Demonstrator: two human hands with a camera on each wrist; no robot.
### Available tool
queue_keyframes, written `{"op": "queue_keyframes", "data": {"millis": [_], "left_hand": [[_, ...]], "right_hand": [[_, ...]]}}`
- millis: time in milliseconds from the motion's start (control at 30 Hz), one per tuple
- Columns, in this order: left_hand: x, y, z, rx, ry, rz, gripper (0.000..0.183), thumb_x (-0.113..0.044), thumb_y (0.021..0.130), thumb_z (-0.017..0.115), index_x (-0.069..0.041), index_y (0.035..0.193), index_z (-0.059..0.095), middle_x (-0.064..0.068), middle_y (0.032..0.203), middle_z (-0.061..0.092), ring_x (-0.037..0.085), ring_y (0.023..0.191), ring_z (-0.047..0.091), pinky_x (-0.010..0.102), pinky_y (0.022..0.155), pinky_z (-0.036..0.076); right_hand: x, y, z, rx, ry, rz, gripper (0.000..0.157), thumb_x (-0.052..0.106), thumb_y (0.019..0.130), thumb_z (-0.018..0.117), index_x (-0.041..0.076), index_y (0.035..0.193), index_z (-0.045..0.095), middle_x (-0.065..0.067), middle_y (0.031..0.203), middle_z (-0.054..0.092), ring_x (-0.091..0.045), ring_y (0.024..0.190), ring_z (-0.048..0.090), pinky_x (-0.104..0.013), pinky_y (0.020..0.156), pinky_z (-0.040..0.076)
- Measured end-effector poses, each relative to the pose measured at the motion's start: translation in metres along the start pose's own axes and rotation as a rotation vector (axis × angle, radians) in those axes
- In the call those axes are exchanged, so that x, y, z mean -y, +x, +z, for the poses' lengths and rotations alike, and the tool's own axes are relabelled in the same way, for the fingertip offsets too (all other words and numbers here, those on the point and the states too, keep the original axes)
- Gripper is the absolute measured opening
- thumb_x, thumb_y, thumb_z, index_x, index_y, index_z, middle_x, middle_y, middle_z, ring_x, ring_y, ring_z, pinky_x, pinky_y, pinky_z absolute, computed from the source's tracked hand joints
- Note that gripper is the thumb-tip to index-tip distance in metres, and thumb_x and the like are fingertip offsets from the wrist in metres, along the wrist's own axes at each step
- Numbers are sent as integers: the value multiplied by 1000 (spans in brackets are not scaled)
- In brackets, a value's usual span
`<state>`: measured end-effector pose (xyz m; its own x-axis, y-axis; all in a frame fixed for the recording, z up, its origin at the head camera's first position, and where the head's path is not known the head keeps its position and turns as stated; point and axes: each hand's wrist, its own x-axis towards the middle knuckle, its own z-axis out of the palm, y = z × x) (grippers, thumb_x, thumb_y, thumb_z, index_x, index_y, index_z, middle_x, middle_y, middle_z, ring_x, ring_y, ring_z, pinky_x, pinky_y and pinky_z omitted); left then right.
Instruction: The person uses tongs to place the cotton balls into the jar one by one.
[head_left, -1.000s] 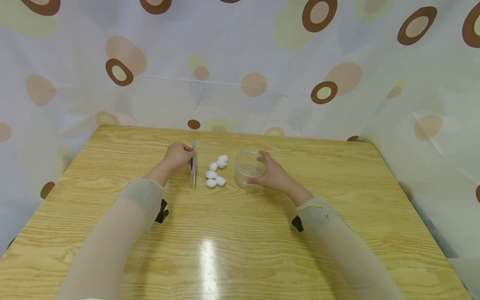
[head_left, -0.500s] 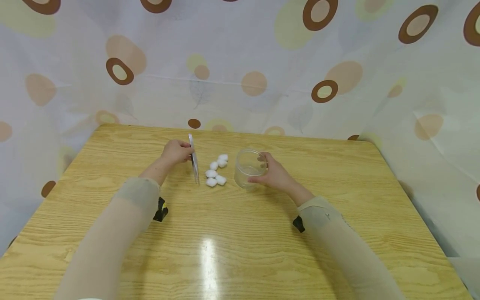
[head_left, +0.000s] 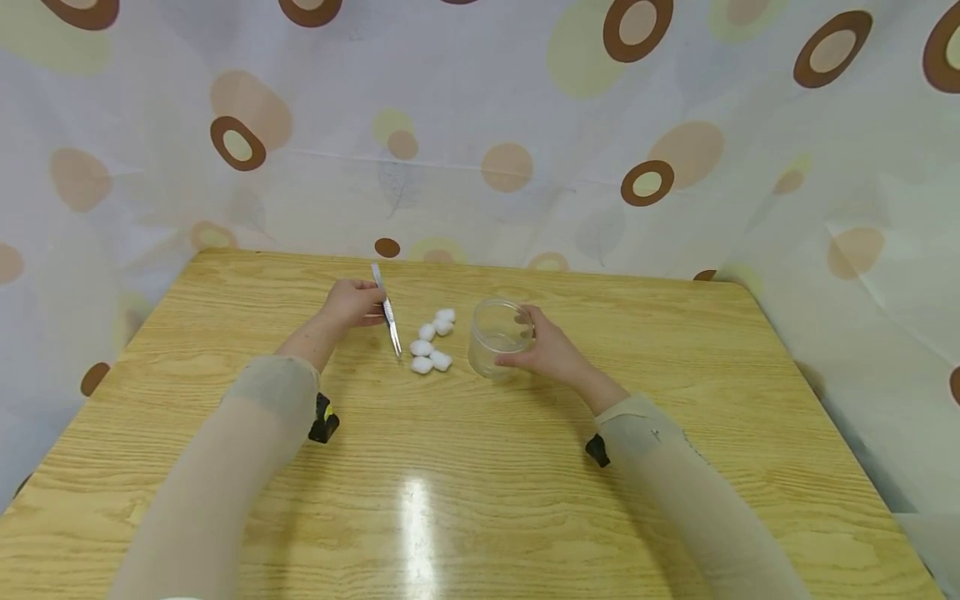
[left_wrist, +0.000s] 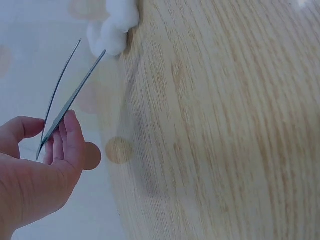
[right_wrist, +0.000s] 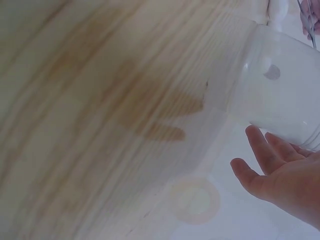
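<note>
In the head view my left hand (head_left: pixel 351 303) pinches a pair of metal tweezers (head_left: pixel 387 312) between thumb and fingers. The left wrist view shows the tweezers (left_wrist: pixel 70 102) with their two tips spread apart and nothing between them. Just right of the tips, several white cotton balls (head_left: pixel 422 348) lie in a loose, bent row on the table. Beyond them stands a clear, lidless jar (head_left: pixel 486 354), upright and with nothing showing inside. My right hand (head_left: pixel 551 350) holds its right side, thumb toward the front and fingers around the back near the rim.
Both hands work over a glossy wood-grain table (head_left: pixel 480 492). A white curtain (head_left: pixel 465 108) with brown and beige circles hangs behind it and along the right side. A dark strap piece (head_left: pixel 324 419) shows under the left wrist.
My left hand has tilted the tweezers, so their tips have swung right and up toward the cotton balls, and now show spread. My right hand and the jar stay in place.
</note>
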<state>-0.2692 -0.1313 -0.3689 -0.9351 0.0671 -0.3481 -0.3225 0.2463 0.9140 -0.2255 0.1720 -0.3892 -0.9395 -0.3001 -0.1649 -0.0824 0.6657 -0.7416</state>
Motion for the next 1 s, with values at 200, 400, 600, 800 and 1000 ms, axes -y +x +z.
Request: {"op": "queue_keyframes", "data": {"millis": [200,400,600,800,1000], "left_hand": [[-1,-1,2,1,-53,4,45,-8,93,42,11,134,37,14,115,49,21,104,55,31,102,49],[-2,-1,1,-7,-141,49,46,-5,96,41,12,138,33,23,132,42,32,121,49,30,106,45],[-1,2,-3,-12,-233,69,47,-4,98,44,6,142,30,24,141,39,30,128,46,22,104,45],[2,4,-4,-27,-237,100,45,-7,98,45,5,140,35,21,141,43,25,126,49,21,102,47],[7,7,-2,-41,-191,160,42,-9,98,47,6,135,40,23,138,47,8,100,57,30,105,45]], "right_hand": [[0,-1,0,-4,-2,4,93,31,78,76,7,147,19,-16,148,34,-39,130,37,-52,107,39],[-1,0,0,-6,-7,-1,95,33,77,77,7,148,19,-15,148,34,-38,130,38,-51,105,40],[-3,0,0,-1,0,-9,95,35,77,76,7,148,19,-15,148,34,-38,130,38,-52,105,41],[-4,0,0,2,-3,-16,95,35,78,76,8,148,18,-15,148,34,-38,129,38,-52,103,42],[-3,0,0,-4,-3,-12,95,34,78,76,8,148,18,-15,148,34,-38,129,38,-52,105,41]]}}
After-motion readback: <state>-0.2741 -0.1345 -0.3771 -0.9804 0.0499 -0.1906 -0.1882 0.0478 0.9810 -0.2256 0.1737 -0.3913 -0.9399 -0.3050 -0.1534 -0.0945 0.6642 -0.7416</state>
